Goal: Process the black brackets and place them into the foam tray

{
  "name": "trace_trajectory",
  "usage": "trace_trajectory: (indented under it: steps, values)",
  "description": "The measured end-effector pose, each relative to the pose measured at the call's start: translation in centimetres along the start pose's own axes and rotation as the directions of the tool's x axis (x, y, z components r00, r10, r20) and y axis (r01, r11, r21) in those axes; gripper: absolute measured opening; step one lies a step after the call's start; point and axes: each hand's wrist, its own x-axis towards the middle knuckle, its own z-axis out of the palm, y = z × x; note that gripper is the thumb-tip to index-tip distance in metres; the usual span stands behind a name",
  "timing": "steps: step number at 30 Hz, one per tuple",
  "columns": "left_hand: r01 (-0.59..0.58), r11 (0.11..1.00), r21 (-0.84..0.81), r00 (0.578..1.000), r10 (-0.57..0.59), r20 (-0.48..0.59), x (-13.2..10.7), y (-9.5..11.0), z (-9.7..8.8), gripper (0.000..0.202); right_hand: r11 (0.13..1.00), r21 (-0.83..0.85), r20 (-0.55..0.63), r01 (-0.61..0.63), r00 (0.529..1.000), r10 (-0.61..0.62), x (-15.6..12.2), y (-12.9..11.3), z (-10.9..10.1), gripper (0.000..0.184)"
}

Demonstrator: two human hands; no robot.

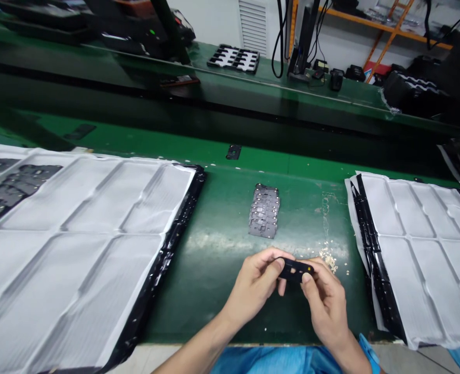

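"Black, flat, slim plate with small cut-outs point(288, 274): where is it, with everything else set out by size?"

"Between the person's two hands, raised over the near part of a broad, dark green, smooth-topped desk point(199, 291). Next in size, to the left, is a wide black-edged tray lined with white, cloth-like sheet point(90, 270), with grey plates in its far-left compartments. To the right is a similar white-lined, black-edged tray stack point(436, 270)."

"And the hands?"

"Both are closed on the black plate. The left hand point(261, 272) pinches its left end, thumb on top; the right hand point(326, 296) grips near the other end, thumb at the near edge. So its long axis runs sideways, from one hand to the other."

"Anything ahead of them?"

"An overlapping column of thin, grey, notched plates point(264, 213), its long axis pointing away from the person. It lies just beyond the hands and slightly left of the held plate, so the left hand is nearer."

"Smaller still?"

"One small, dark, rectangular plate point(233, 151) farther off, then pale, crumb-like bits point(328, 259) just beyond the right hand. Tiniest is a yellow square mark point(309, 269) at the held plate's right end."
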Motion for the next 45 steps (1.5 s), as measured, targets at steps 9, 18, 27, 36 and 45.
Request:
trace_trajectory:
  steps: [9,18,27,36,45]
  values:
    - [0.041,0.998,0.045,0.995,-0.036,-0.092,-0.7,0.3,0.4,0.037,0.993,0.097,-0.074,-0.072,0.994,0.079,0.0,0.4,0.2,0.017]
    - [0.039,0.998,0.042,0.997,-0.036,-0.069,-1.1,0.7,0.7,0.041,0.996,0.069,-0.164,-0.06,0.984,0.071,0.3,0.8,0.7,0.025]
    - [0.042,0.998,0.042,0.996,-0.038,-0.086,-1.2,0.7,0.7,0.04,0.999,0.032,-0.095,-0.021,0.995,0.024,0.5,0.4,0.2,0.026]
    - [-0.054,0.994,0.093,0.992,0.064,-0.107,-1.5,0.8,0.7,0.03,0.995,0.066,-0.051,-0.073,0.996,0.076,0.2,0.3,0.2,0.027]
    - [-0.125,0.98,0.153,0.984,0.142,-0.109,-2.2,-0.1,0.8,0.032,0.945,0.235,-0.13,-0.226,0.957,0.261,1.0,0.0,0.8,0.038]
